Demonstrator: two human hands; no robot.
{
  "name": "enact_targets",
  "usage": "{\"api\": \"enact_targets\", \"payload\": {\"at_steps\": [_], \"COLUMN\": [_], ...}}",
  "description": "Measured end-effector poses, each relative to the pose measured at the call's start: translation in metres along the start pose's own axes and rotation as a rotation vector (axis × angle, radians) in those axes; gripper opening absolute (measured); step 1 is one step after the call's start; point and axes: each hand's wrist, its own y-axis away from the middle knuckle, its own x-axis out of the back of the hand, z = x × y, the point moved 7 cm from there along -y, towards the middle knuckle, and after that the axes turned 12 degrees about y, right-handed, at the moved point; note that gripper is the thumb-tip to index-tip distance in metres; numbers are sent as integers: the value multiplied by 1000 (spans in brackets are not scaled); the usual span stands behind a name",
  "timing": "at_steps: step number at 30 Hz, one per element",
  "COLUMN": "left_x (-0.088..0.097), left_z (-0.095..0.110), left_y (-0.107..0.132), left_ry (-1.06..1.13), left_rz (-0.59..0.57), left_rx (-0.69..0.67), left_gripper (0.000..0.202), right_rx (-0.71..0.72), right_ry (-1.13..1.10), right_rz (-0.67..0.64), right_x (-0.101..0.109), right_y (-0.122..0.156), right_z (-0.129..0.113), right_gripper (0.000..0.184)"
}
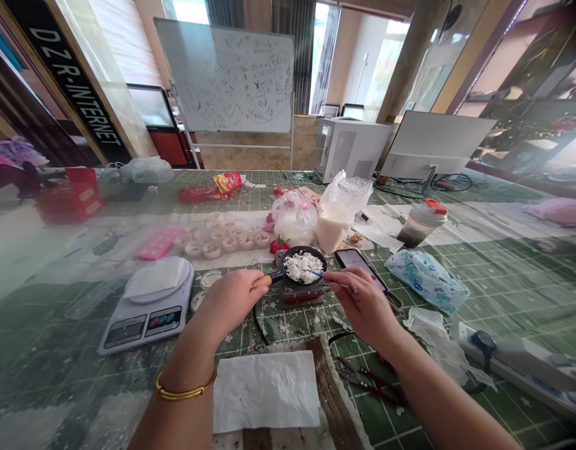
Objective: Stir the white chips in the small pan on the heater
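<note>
My left hand (231, 299) is closed round the wooden handle of a small black pan (304, 267) that sits on a small red heater (301, 294). White flakes fill the pan. My right hand (363, 299) pinches a thin blue-tipped stick (329, 279) whose end reaches into the flakes. A gold bangle (184, 392) circles my left wrist.
A white kitchen scale (149, 306) stands left of my hands. Several small filled cups (226, 239) line up behind. Two plastic bags of white material (334, 219), a phone (360, 265), a jar with an orange lid (421, 224), red pliers (372, 381) and white paper (266, 390) lie around.
</note>
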Motion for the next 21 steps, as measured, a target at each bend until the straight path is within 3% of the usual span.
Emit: {"api": "enact_targets", "payload": {"at_steps": [6, 12, 16, 21], "left_x": [-1, 0, 0, 0], "left_z": [-1, 0, 1, -1], "left_y": [-1, 0, 0, -1], "left_ry": [2, -5, -3, 2], "left_rz": [6, 0, -11, -6], "left_rx": [-14, -10, -10, 4], "left_gripper": [27, 28, 29, 28], "right_rx": [99, 96, -30, -461], "right_ry": [96, 143, 244, 566], "right_rz": [-128, -186, -161, -77], "right_x": [-23, -21, 12, 87], "right_y": [4, 9, 26, 88], "right_z": [-7, -3, 31, 129], "right_gripper": [26, 37, 32, 29]}}
